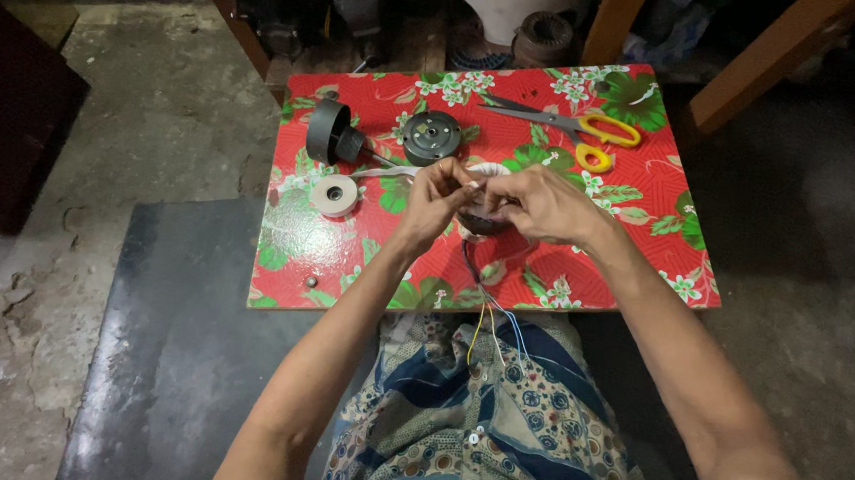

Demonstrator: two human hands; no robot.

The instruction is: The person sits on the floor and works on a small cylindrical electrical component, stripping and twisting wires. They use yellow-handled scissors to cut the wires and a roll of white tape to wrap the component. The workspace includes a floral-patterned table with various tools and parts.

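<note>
Both hands pinch a taped motor coil (479,217) at the centre of the floral board (646,265): left hand (437,203) at nine o'clock, right hand (542,204) at three. It looks rigid, its thin trailing wires (487,319) fragile; best gripped by the rim.

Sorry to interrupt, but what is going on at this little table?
A seated person holds a white-wrapped coil in both hands over a red floral board. White tape runs from it to a roll. Coloured wires hang down. Yellow-handled scissors and dark round parts lie behind.
</note>
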